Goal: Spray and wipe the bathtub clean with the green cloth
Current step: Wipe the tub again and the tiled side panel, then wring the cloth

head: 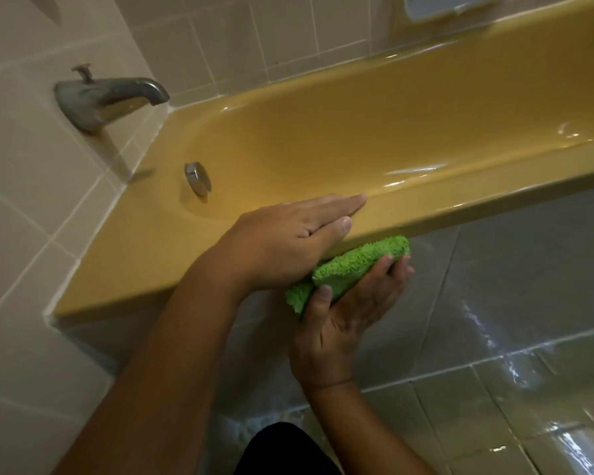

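The yellow bathtub (494, 197) runs from near left to far right, its glossy rim catching streaks of light; the left hand (288, 238) lies palm down on the near rim, towards the tap end, its fingers (343, 204) straight and pressed together, pointing right along the rim; the thumb lies against the outer edge, and the hand holds nothing. Just below it, the right hand (343, 323) grips the green cloth (350, 269) from beneath; the thumb is curled over the cloth's near left end and the fingertips (396, 264) wrap round its right end, so the bunched cloth sits in the curl of the hand. The cloth is pressed up against the underside of the rim's outer lip, touching the heel of the left hand, outside the basin and above the grey tiled front panel (511, 269).

Inside the basin, on the left end wall, sits a round metal overflow plate (198, 178); above it a dull metal spout (110, 97) with a small pull knob juts from the pale tiled wall (31, 200). At the far right top, a recessed soap dish (436, 5) is partly cut off by the frame. The floor tiles (528, 389) at near right show bright, wet-looking highlights; a patch of dark clothing (282, 450) sits at the bottom edge between the two forearms.
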`<action>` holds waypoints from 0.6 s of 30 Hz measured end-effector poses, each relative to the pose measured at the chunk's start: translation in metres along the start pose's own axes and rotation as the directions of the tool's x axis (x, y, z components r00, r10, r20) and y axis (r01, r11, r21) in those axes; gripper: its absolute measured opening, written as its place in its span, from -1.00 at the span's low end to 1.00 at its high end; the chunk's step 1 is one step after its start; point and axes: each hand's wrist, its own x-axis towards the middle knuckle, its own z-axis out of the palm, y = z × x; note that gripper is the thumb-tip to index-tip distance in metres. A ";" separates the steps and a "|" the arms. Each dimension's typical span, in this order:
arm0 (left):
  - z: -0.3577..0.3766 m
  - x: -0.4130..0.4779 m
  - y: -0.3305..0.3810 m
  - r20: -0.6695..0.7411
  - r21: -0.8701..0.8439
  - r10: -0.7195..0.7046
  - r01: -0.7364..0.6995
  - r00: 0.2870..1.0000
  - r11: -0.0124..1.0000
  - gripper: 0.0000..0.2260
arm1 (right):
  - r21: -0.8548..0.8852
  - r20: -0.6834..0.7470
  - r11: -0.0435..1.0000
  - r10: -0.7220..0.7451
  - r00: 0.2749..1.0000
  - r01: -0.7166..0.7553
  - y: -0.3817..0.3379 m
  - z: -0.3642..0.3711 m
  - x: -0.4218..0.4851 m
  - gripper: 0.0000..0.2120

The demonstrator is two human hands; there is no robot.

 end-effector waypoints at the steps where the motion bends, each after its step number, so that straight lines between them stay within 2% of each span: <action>1: -0.002 0.003 0.001 0.047 0.017 0.004 -0.005 0.999 1.000 -0.54 | -0.010 -0.030 1.000 -0.010 1.000 0.010 0.001 0.002 0.000 -0.30; 5: -0.008 0.011 0.009 0.115 0.067 0.008 -0.015 0.993 0.998 -0.63 | -0.073 -0.074 0.991 -0.119 0.990 0.114 0.021 0.004 -0.004 -0.31; 7: -0.008 0.011 0.012 0.114 0.075 0.010 -0.019 0.993 0.997 -0.63 | -0.080 -0.079 0.993 -0.089 0.993 0.083 0.036 0.006 -0.015 -0.32; 11: -0.006 0.012 0.010 0.091 0.066 0.014 -0.020 0.996 0.998 -0.63 | -0.015 -0.068 0.990 0.142 0.988 -0.143 0.078 0.007 -0.054 -0.34; 15: -0.002 0.013 0.007 0.073 0.071 0.027 -0.032 0.997 0.997 -0.60 | 0.037 -0.003 0.937 0.348 0.938 -0.348 0.134 0.006 -0.098 -0.35; 18: 0.000 0.013 0.006 0.063 0.094 0.020 -0.026 0.998 0.995 -0.59 | 0.009 0.069 0.885 0.464 0.883 -0.466 0.176 0.000 -0.127 -0.27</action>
